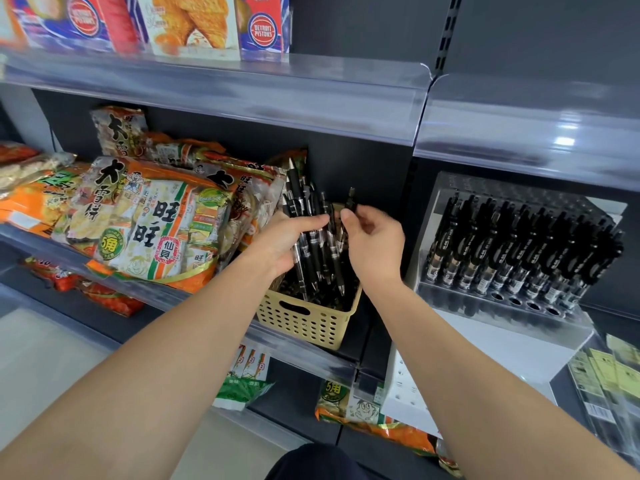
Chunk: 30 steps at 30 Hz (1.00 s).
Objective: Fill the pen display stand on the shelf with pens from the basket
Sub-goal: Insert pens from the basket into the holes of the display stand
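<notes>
A beige perforated basket (308,323) stands on the middle shelf and holds several black pens. My left hand (280,244) grips a bunch of black pens (313,251) above the basket. My right hand (374,240) is right beside it and pinches the top of one black pen (350,200) from that bunch. To the right, on the neighbouring shelf, a clear acrylic pen display stand (512,299) carries rows of upright black pens (519,244). Several round holes in its front row near the right are open.
Orange and green snack bags (149,223) lie piled left of the basket. A shelf (242,95) with boxes hangs overhead. A white box (485,355) lies under the stand. More snack bags (363,410) fill the lower shelf.
</notes>
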Motion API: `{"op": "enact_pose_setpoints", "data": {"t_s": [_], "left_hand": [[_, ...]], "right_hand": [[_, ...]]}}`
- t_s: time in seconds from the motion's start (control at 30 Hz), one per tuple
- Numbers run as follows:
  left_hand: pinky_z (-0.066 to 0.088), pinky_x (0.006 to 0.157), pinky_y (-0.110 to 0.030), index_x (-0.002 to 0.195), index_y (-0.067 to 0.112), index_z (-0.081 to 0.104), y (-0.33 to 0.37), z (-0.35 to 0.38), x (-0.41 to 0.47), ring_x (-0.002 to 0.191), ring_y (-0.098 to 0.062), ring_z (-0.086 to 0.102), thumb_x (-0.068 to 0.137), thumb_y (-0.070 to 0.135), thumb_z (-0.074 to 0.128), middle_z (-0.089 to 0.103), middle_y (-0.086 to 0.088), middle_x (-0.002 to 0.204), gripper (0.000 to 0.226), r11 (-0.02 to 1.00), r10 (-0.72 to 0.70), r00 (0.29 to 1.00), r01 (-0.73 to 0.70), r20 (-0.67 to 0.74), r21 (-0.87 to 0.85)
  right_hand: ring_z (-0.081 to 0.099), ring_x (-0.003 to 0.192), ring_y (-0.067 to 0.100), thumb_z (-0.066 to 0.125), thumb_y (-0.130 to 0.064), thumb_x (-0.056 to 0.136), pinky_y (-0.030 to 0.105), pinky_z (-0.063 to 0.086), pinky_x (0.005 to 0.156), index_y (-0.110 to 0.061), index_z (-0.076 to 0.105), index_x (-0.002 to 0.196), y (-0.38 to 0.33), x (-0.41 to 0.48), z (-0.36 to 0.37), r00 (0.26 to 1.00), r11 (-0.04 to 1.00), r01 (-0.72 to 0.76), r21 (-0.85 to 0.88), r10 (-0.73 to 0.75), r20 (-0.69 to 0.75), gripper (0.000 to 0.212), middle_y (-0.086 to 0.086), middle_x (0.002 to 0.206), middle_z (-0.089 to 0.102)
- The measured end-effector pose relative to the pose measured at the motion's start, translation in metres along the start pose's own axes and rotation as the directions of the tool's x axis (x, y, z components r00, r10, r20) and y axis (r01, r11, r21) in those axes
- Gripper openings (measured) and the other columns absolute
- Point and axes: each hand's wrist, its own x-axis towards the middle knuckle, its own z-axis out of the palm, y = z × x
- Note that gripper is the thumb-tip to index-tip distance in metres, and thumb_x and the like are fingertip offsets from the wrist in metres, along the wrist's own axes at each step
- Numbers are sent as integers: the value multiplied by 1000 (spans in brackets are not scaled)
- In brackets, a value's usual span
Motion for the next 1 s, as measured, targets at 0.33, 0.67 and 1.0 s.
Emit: {"op": "enact_pose_setpoints", "data": {"t_s": [0.33,0.67,1.0], "left_hand": [[58,66,-33,114,2,57,6,12,-9,89,-23,71,78,5,75,70,-15,104,41,998,17,1000,-17,4,67],[57,64,-32,111,-10,61,6,27,-16,79,-25,70,77,1,74,69,-18,93,38,990,106,986,-117,-129,-79],[57,71,-40,106,6,53,-13,48,-28,80,-26,66,86,5,67,64,-15,94,25,983,12,949,-70,-315,-172]], "right_hand": [[69,75,14,65,-9,87,30,58,74,-20,60,100,-13,11,1,997,993,-80,91,81,-9,17,1,89,69],[64,85,13,63,-11,88,36,55,85,-17,68,108,-10,-3,-3,997,999,-36,14,35,63,21,-1,92,68],[61,97,15,54,-5,90,29,49,91,-17,69,112,-18,-18,2,993,990,-32,-138,47,107,29,0,104,68]]}}
